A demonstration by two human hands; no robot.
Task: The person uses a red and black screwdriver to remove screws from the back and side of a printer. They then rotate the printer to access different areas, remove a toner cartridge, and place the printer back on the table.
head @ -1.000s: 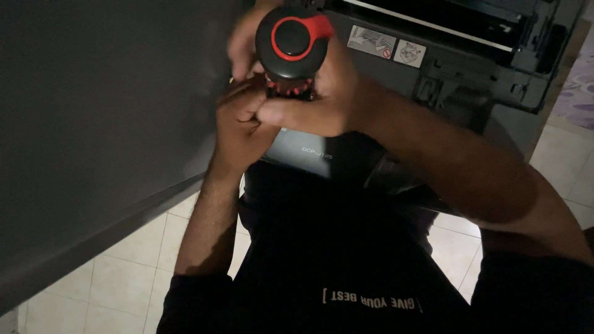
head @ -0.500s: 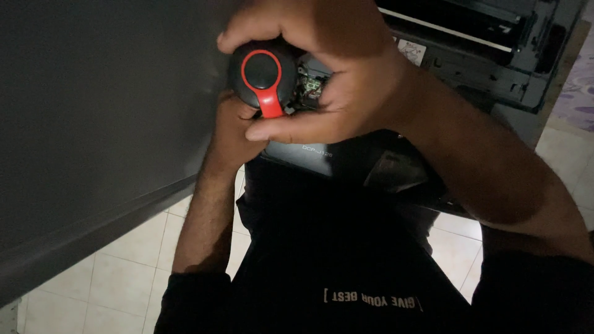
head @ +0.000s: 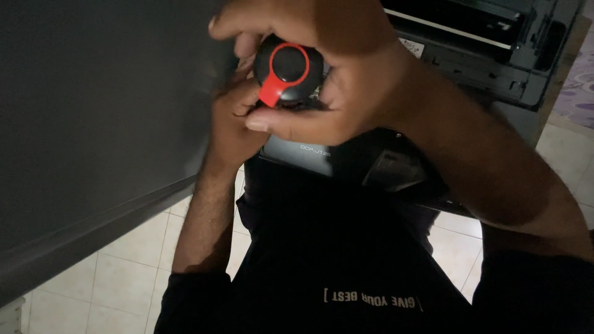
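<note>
A round black cap with a red ring and red tab (head: 286,71) sits on top of a dark bottle-like thing held close to the camera. My right hand (head: 337,80) wraps over and around the cap, fingers curled on its far side and thumb below it. My left hand (head: 235,120) grips the body under the cap, mostly hidden behind it. The red tab points down and left.
A dark grey printer (head: 489,49) with an open top stands behind the hands at upper right. A large dark grey panel (head: 99,124) fills the left side. Pale floor tiles (head: 124,272) lie below, with my black shirt (head: 346,272) in the foreground.
The cap has turned: its red tab swung from the upper right round to the lower left. My right hand moved from beside the cap to over its top.
</note>
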